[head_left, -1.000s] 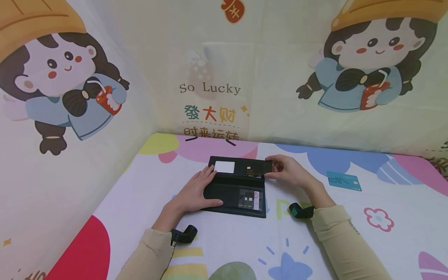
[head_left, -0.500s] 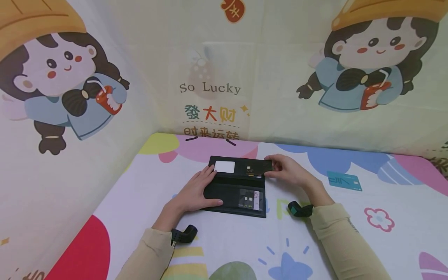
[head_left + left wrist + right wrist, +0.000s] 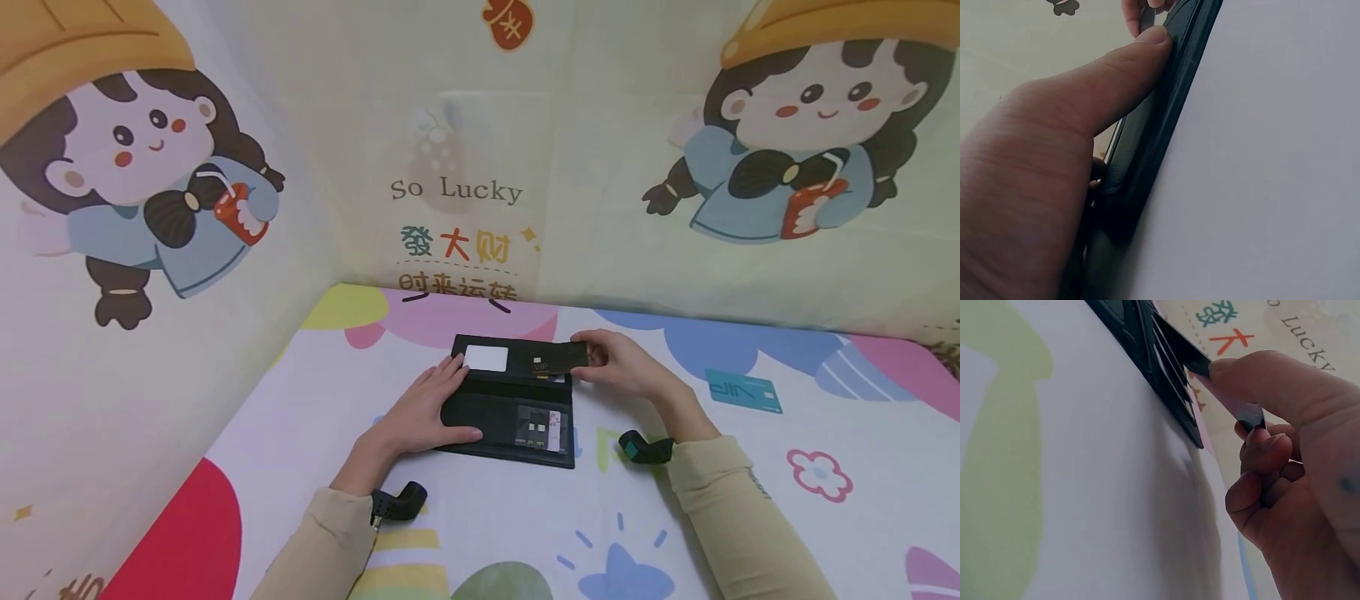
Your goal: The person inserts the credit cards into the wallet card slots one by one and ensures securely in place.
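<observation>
A black wallet (image 3: 501, 388) lies unfolded on the patterned tablecloth. My left hand (image 3: 422, 410) rests across its left side, fingers extended on the upper panel and thumb on the lower one. In the left wrist view the thumb (image 3: 1129, 69) presses on the wallet face near its edge. My right hand (image 3: 624, 367) pinches a black card (image 3: 558, 357) marked VIP by its right end, between thumb and fingers. The card lies over the wallet's upper right part, above the card slots. In the right wrist view this card (image 3: 1188, 353) is tilted, its far end at the slots.
A teal card (image 3: 744, 392) lies on the tablecloth (image 3: 675, 533) to the right, beyond the right wrist. Cards with printed patterns (image 3: 542, 428) show in the wallet's lower right pocket, and a white card or window (image 3: 486, 358) at upper left. A printed cloth wall (image 3: 600, 192) stands behind.
The whole head view has shifted slightly. Both hands, the wallet and the black card keep nearly the same places relative to each other.
</observation>
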{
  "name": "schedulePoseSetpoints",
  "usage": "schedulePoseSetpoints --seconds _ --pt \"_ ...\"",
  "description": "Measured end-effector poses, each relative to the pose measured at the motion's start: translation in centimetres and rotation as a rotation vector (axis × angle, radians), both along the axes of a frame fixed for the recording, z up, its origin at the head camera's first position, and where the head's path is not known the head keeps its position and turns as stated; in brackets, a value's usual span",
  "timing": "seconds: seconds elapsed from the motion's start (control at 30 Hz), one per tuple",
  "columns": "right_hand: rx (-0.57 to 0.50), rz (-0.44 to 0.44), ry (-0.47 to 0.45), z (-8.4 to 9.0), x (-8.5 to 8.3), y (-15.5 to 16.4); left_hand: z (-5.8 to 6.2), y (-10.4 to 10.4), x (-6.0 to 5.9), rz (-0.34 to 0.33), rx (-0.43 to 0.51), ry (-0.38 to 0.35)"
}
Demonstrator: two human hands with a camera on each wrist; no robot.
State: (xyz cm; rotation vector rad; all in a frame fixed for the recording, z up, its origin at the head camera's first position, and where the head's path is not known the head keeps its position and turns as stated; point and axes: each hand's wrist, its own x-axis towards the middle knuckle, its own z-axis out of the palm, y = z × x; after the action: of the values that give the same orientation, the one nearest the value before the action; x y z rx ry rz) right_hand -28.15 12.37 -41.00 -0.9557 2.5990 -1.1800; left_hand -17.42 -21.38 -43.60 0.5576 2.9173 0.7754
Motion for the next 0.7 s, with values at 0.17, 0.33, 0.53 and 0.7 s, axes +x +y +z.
schedulePoseSetpoints --seconds 0.17,0.33,0.53,0.7 --pt "-0.01 -0.014 -0.002 -0.24 0.05 -0.26 0.09 0.01 0.01 0.003 0.0 -0.001" --pt "-0.012 -0.005 -0.006 -0.54 0.04 -0.43 0.13 0.03 -0.04 0.0 0.01 -0.01" --pt "-0.014 0.011 0.004 -0.77 -0.06 -0.5 0.17 -0.1 0.03 -0.014 0.017 -0.004" --pt "0.0 -0.001 -0.018 -0.79 -0.06 -0.15 0.08 -0.16 0.07 -0.027 0.008 0.009"
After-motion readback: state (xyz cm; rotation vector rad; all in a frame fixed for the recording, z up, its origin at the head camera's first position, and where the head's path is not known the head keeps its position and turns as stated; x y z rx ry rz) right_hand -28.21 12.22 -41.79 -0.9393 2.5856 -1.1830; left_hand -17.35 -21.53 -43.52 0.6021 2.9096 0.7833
